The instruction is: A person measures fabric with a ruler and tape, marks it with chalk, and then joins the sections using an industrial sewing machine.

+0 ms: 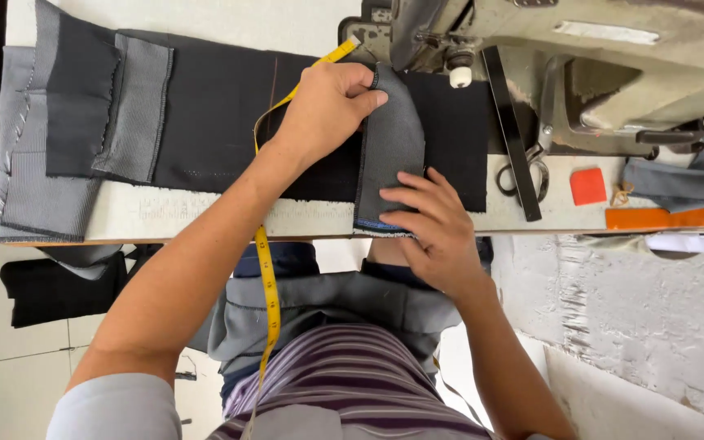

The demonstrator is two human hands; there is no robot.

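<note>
Pinching the top edge of a grey fabric piece (391, 143), my left hand (326, 106) has its thumb and fingers closed on the cloth right under the nose of the sewing machine (580, 57), while my right hand (433, 224) lies flat with fingers spread on the lower end of the same piece, pressing it down near the front edge of the table (205, 216) rather than gripping it. From the head view I see the grey fabric piece as a narrow strip running from the machine toward me, lying on top of a wider dark cloth (230, 114) spread across the table. A yellow tape measure (266, 269) passes under my left wrist, one end reaching up toward the machine and the other hanging down over my lap. To the left, a folded stack of grey and dark fabric (83, 114) sits partly over the dark cloth, with a lighter grey striped layer beneath it. To the right of the grey fabric piece, a black flat bar (513, 138) lies slanted across the table, scissors (535, 167) just beside it, then a small red square (587, 186) and an orange strip (670, 217) along the table edge. More grey cloth is bunched in my lap
</note>
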